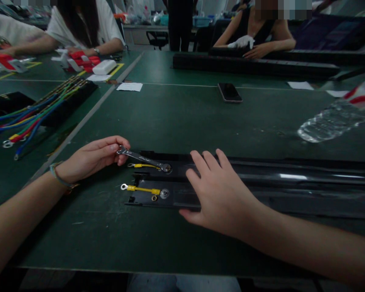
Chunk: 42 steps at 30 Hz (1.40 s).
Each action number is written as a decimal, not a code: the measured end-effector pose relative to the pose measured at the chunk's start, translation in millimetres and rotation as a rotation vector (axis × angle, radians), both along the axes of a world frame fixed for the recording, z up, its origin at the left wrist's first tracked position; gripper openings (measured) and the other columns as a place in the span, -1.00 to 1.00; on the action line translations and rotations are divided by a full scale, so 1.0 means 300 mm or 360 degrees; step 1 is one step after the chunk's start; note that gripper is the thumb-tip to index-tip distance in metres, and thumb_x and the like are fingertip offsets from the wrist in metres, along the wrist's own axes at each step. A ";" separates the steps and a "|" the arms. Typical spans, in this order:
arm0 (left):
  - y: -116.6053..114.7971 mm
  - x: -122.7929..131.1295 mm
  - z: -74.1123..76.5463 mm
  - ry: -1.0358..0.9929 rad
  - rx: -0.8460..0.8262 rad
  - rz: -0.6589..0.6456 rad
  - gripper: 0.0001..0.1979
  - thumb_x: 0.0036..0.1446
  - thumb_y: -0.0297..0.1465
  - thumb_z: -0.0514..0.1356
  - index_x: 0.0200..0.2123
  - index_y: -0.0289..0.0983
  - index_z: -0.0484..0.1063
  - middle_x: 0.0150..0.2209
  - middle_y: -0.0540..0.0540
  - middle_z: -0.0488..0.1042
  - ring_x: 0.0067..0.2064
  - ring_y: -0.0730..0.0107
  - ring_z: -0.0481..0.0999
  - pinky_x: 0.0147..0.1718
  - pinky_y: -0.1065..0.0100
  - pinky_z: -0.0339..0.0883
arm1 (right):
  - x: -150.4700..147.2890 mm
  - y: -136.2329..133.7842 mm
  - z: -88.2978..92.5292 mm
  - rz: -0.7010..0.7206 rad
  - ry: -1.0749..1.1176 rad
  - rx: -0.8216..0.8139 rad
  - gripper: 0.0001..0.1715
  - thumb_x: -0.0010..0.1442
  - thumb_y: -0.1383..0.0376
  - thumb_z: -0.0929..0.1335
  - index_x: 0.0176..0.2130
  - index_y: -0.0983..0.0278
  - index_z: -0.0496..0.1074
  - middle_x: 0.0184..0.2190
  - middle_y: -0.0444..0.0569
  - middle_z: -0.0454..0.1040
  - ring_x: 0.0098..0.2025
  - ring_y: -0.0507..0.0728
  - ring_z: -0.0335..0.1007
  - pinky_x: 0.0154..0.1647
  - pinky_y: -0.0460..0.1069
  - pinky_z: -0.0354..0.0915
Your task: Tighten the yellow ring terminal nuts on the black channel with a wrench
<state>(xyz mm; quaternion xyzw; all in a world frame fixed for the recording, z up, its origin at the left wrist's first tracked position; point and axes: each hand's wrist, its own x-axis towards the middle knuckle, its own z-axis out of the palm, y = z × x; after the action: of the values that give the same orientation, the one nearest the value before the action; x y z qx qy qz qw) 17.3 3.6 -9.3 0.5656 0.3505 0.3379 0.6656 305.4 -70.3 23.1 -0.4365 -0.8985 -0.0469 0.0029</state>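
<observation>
My left hand [101, 154] pinches one end of a combination wrench [142, 158]. The wrench's ring end sits around a nut on the farther of two long black metal channels [261, 174]. A short yellow wire [146, 165] with a ring terminal lies beside that nut. On the nearer channel, another yellow wire [142, 189] with ring terminals reaches out past the end, next to a bolt [164, 194] and a small loose-looking brass nut [154, 198]. My right hand [219, 190] rests across both channels with fingers spread, holding nothing.
Coloured cables [45, 109] with ring terminals lie at the left. A phone [230, 93] and paper slips [129, 86] are farther back. A plastic bottle [334, 117] lies at the right. Across the green table [176, 117], people work near black bars [249, 66].
</observation>
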 end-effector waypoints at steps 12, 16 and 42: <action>-0.003 -0.009 -0.001 -0.0053 0.0050 -0.0023 -0.88 0.10 -0.46 0.11 -0.25 -0.35 0.34 -0.56 -0.01 0.25 -0.50 0.49 0.25 -0.53 0.49 0.23 | -0.001 0.004 0.003 0.0004 -0.0013 0.0001 -0.27 -0.04 -0.12 0.18 -0.14 0.41 0.35 0.09 0.35 0.11 0.08 0.44 0.01 0.03 0.34 -0.13; -0.004 -0.013 -0.003 -0.0038 0.0092 -0.0043 -0.94 0.09 -0.47 0.12 -0.32 -0.32 0.32 -0.59 0.01 0.25 -0.54 0.51 0.24 -0.57 0.51 0.21 | -0.001 0.003 0.004 0.0005 -0.0013 -0.0020 -0.27 -0.04 -0.12 0.17 -0.14 0.41 0.35 0.09 0.35 0.11 0.08 0.45 0.01 0.03 0.34 -0.13; 0.001 -0.017 0.003 0.0008 0.0027 -0.0057 -0.94 0.04 -0.47 0.16 -0.44 -0.33 0.32 -0.62 0.01 0.24 -0.54 0.50 0.24 -0.57 0.51 0.17 | -0.002 0.000 0.003 0.0003 -0.0027 -0.0019 -0.26 -0.05 -0.12 0.18 -0.14 0.41 0.35 0.08 0.37 0.12 0.07 0.47 0.02 0.02 0.35 -0.13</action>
<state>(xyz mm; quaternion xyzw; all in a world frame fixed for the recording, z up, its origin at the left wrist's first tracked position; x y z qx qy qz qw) 12.4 3.9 -8.6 0.5782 0.3390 0.3273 0.6660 304.9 -70.2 24.0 -0.4351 -0.8992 -0.0451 -0.0071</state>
